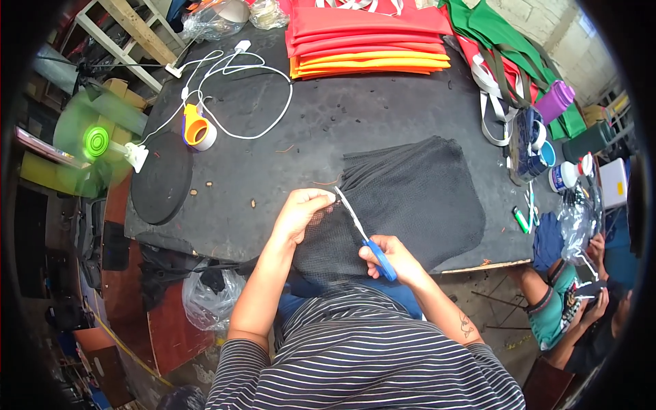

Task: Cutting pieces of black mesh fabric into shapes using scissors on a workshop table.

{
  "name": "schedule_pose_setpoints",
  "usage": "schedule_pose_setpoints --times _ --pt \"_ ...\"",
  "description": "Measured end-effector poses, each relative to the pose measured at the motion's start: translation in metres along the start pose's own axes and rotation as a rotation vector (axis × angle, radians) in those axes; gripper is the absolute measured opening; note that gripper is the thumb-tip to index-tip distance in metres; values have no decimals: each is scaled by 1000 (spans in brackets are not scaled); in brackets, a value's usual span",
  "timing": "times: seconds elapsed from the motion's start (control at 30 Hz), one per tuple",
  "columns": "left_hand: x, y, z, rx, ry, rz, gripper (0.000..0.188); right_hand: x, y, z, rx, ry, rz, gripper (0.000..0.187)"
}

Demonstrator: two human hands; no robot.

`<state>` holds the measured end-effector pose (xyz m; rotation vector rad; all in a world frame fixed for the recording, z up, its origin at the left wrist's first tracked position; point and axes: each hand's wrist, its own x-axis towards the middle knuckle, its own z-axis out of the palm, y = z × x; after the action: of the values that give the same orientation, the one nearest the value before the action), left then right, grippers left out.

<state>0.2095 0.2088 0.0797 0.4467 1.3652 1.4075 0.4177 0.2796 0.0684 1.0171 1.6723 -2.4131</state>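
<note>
Black mesh fabric [417, 198] lies in a layered stack on the dark table and hangs over its near edge. My left hand [298, 210] pinches a corner of the mesh, thumb against fingers, and part of the mesh drapes over that hand. In my right hand [391, 258] is a pair of scissors [357, 222] with blue handles. Their blades point up and left, with the tips right beside my left fingertips at the mesh corner. Whether the blades are parted is too small to tell. A thin orange thread [326, 182] lies just beyond the tips.
Folded red and orange fabric [369, 48] is piled at the far side. A white cable [239, 130] and a tape dispenser [198, 130] lie left, near a spinning green fan [97, 143]. Bottles, including a purple one [555, 102], stand right. Another person [567, 307] sits at lower right.
</note>
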Motion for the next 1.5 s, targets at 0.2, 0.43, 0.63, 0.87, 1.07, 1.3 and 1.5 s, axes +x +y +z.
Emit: schedule_pose_setpoints --times 0.2,0.43,0.63,0.87,1.07,1.3,1.5 --pt "-3 2 1 12 -18 1 16 -2 -3 0 -119 48 11 27" --pt "-9 10 3 -56 76 157 34 -3 -6 -8 187 4 -243 26" --pt "-19 23 0 289 89 229 13 -4 -40 -22 65 11 -347 32" --pt "-27 25 6 324 214 432 11 2 -26 -1 -162 92 -304 35" --pt "-36 32 16 417 186 457 8 29 -55 16 -212 262 -556 34" --pt "-39 44 -14 235 7 151 32 48 -61 17 115 49 -500 27" --pt "-51 55 -9 288 -117 138 19 40 -59 12 127 102 -415 25"
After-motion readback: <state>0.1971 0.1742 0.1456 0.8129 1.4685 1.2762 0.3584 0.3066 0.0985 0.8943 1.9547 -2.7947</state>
